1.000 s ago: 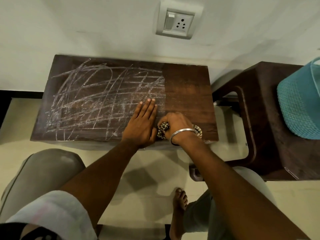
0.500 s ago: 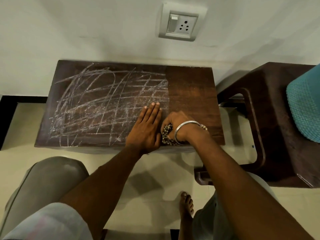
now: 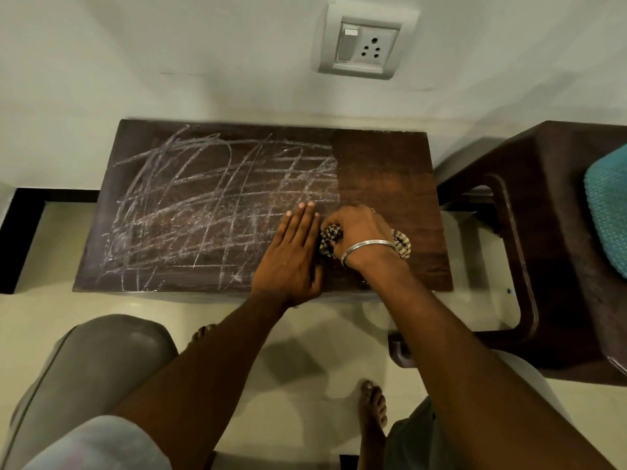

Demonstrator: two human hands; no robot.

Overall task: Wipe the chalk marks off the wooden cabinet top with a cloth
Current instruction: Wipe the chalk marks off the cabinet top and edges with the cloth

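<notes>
The dark wooden cabinet top (image 3: 390, 171) stands against the wall. White chalk marks (image 3: 203, 205) criss-cross its left and middle; the right strip is bare wood. My right hand (image 3: 359, 232), with a metal bangle on the wrist, is shut on a bunched patterned cloth (image 3: 329, 239) pressed to the top near the front edge, at the border of the chalk. My left hand (image 3: 291, 256) lies flat, palm down, just left of the cloth, fingers together and pointing to the wall. Most of the cloth is hidden under my right hand.
A dark plastic stool (image 3: 543, 232) stands right of the cabinet with a teal woven thing (image 3: 607, 212) on it. A wall socket (image 3: 361, 45) sits above. My knees and bare feet (image 3: 373, 412) are on the pale floor in front.
My right hand with the cloth has shifted a little away from the front edge toward the wall, along the chalk border. My left hand stays flat beside it.
</notes>
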